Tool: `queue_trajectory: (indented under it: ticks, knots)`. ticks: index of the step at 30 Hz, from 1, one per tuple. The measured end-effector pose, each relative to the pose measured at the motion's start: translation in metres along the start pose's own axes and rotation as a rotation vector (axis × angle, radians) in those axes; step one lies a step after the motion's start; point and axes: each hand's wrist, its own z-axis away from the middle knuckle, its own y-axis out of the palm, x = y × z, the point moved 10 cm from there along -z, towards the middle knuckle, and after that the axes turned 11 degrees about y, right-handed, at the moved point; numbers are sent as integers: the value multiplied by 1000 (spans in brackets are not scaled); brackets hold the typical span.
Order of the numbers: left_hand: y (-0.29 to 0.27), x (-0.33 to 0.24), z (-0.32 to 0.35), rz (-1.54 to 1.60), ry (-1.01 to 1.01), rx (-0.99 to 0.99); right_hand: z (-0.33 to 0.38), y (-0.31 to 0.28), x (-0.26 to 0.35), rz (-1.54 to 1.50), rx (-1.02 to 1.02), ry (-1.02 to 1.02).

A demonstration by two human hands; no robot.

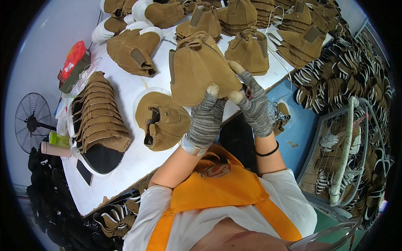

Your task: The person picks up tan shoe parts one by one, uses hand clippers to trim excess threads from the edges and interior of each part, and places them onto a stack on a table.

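Observation:
A brown suede shoe upper (200, 73) is held up over the white table, its rounded front panel and stitched seams facing me. My left hand (205, 117), in a grey knit glove with bare fingertips, grips its lower edge with the thumb on the suede. On the right side of the same upper, my right hand (254, 102), gloved alike, closes on the edge with its fingertips. Close to my left hand, another brown upper with a white rim (161, 119) lies on the table. Behind the held piece stands a further brown upper (248, 52).
A nested stack of brown uppers (100, 115) lies at the left of the white table (100, 194), beside a phone (84, 172). More uppers (299, 44) crowd the far side. To the right stands a wire cage cart (343, 152) holding shoe parts. A fan (32, 122) is at far left.

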Motion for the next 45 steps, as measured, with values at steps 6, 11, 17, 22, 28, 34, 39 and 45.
queue_trajectory:
  ticks: [6, 11, 17, 22, 28, 34, 39, 45]
  knots:
    - [17, -22, 2, -249, 82, 132, 4, -20, 19, 190, -204, 29]
    - [11, -21, 2, -420, 96, 95, 8, -19, 20, 221, -242, 77]
    - [22, -23, -2, -113, 27, 122, 4, -24, 25, 86, -234, 63]
    - [26, -29, 3, -234, 4, 201, 7, -15, 24, 211, -223, 143]
    - [21, -27, -1, -92, 14, 167, 2, -24, -2, -152, -195, 130]
    - [10, -24, -4, -681, 197, 293, 2, 5, 2, -120, -84, 159]
    - [10, -26, -10, -752, 228, 309, 10, 17, -33, -571, 135, 370]
    - [4, -45, -11, -415, 181, 177, 6, -4, -25, -426, -28, 325]
